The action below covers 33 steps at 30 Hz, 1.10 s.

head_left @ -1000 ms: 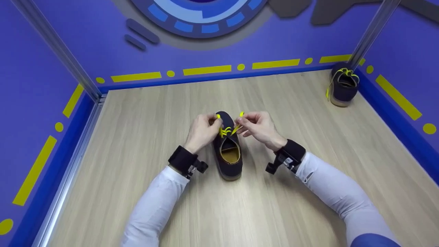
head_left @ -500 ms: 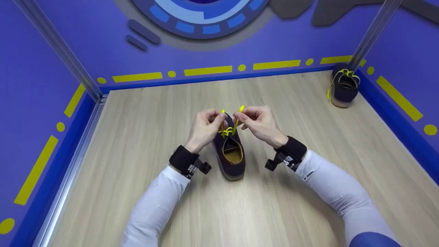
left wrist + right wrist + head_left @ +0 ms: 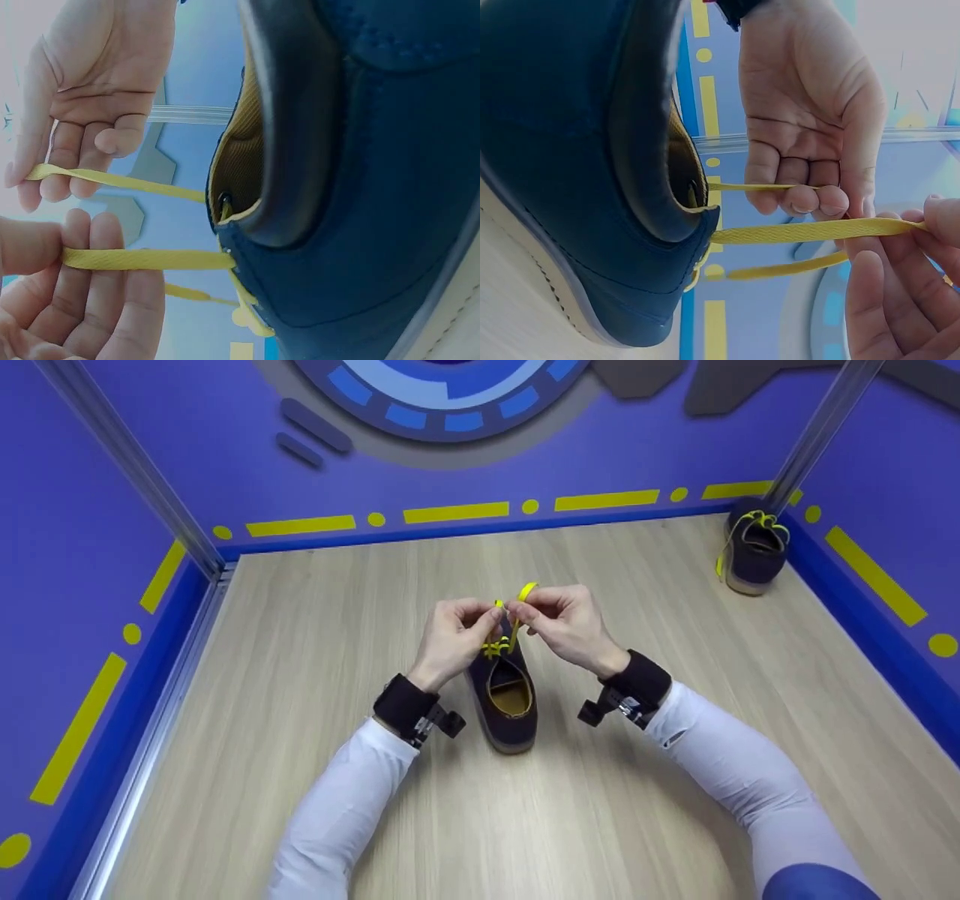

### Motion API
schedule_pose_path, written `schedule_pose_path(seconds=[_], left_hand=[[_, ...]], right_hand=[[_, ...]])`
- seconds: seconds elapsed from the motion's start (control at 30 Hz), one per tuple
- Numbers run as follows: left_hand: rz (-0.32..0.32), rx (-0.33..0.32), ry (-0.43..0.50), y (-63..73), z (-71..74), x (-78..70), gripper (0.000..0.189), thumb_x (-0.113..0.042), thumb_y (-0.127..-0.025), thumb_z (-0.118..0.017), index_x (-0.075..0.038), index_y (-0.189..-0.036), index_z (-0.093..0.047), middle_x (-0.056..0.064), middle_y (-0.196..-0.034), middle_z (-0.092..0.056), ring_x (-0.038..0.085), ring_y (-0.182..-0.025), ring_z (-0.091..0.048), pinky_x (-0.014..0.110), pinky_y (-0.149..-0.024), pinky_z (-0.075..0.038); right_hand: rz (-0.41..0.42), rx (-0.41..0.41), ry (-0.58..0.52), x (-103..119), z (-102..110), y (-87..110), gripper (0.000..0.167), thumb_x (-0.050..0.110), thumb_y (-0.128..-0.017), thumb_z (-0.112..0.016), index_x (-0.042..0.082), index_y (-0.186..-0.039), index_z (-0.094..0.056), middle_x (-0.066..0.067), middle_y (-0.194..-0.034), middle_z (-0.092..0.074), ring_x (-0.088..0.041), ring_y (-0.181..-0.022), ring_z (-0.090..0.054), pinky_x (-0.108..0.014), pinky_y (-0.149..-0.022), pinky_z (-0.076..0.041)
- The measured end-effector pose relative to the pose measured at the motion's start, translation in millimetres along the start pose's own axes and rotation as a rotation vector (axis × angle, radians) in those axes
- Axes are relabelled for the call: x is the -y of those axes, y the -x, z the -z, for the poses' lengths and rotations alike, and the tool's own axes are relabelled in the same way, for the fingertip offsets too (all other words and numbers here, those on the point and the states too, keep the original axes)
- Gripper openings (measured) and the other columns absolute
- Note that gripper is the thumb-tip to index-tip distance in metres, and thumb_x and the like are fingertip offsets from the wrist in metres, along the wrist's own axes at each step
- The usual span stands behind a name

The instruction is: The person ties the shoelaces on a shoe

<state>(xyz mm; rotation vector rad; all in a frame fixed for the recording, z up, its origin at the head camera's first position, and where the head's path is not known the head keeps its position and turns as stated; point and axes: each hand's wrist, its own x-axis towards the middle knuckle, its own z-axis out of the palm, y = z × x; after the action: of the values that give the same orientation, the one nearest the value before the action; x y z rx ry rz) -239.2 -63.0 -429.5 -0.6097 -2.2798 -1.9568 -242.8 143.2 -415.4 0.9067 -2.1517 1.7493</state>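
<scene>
A dark shoe (image 3: 507, 732) with a tan lining stands upright on the wooden tabletop, toe pointing away. My left hand (image 3: 451, 636) pinches one end of its yellow shoelace (image 3: 150, 259) between thumb and fingers. The other end is pinched by my right hand (image 3: 568, 628), and its tip loops up above the fingers. Both lace ends run taut from the eyelets in the wrist views. The two hands are close together over the toe, which they partly hide. Whether the fingertips touch is hard to tell.
A second dark shoe (image 3: 756, 561) with yellow laces stands in the far right corner. Blue panels with yellow marks wall the wooden tabletop (image 3: 315, 615) at the back and sides. Metal posts (image 3: 821, 435) rise at the corners.
Both hands have come closer together and moved slightly away, up over the toe, still pinching the lace ends. The shoe has shifted slightly to the right.
</scene>
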Motion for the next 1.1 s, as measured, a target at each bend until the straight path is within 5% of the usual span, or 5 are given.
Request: schedule_pose_path(seconds=[0.13, 0.37, 0.7, 0.87, 1.1], left_hand=[[-0.009, 0.042, -0.025, -1.1, 0.3, -1.7, 0.018, -0.009, -0.101, -0.068, 0.003, -0.097, -0.080, 0.017, -0.077, -0.073, 0.017, -0.068, -0.067, 0.021, -0.065, -0.055], [-0.006, 0.141, 0.009, -1.4, -2.0, -3.7, 0.021, -0.007, -0.102, -0.061, 0.003, -0.097, -0.079, 0.016, -0.074, -0.068, 0.039, -0.071, -0.063, 0.022, -0.062, -0.050], [0.006, 0.213, -0.031, 2.0, -5.9, 0.4, 0.025, -0.018, -0.099, -0.066, 0.000, -0.083, -0.072, -0.003, -0.066, -0.060, 0.009, -0.062, -0.052, 0.022, -0.059, -0.041], [0.011, 0.237, -0.082, 3.2, -8.4, 6.7, 0.039, -0.029, -0.101, -0.069, 0.003, -0.078, -0.067, -0.008, -0.061, -0.056, 0.008, -0.059, -0.051, 0.022, -0.058, -0.039], [-0.019, 0.222, -0.041, 1.3, -10.2, 9.3, 0.031, -0.016, -0.102, -0.063, 0.004, -0.079, -0.068, -0.002, -0.064, -0.058, 0.009, -0.061, -0.053, 0.023, -0.061, -0.042]], right_hand=[[0.036, -0.005, 0.036, 1, -1, -1.4, 0.011, 0.008, -0.097, -0.075, 0.005, -0.090, -0.083, -0.013, -0.081, -0.073, -0.011, -0.063, -0.059, -0.021, -0.056, -0.047], [0.083, 0.003, 0.066, 4, -4, -5.5, 0.009, 0.006, -0.096, -0.076, 0.006, -0.095, -0.085, -0.009, -0.085, -0.073, -0.010, -0.068, -0.057, -0.021, -0.058, -0.046], [0.144, 0.023, 0.083, 3, -10, -12.6, 0.011, 0.008, -0.096, -0.076, 0.009, -0.090, -0.084, -0.006, -0.077, -0.069, -0.013, -0.065, -0.054, -0.019, -0.057, -0.041], [0.141, 0.021, 0.114, 0, -12, -15.3, 0.012, 0.014, -0.096, -0.077, 0.009, -0.088, -0.084, -0.004, -0.075, -0.067, -0.013, -0.062, -0.054, -0.019, -0.055, -0.040], [0.089, 0.048, 0.116, -4, -14, -20.9, 0.011, 0.015, -0.097, -0.077, 0.008, -0.095, -0.085, -0.006, -0.082, -0.072, -0.011, -0.062, -0.054, -0.019, -0.056, -0.041]])
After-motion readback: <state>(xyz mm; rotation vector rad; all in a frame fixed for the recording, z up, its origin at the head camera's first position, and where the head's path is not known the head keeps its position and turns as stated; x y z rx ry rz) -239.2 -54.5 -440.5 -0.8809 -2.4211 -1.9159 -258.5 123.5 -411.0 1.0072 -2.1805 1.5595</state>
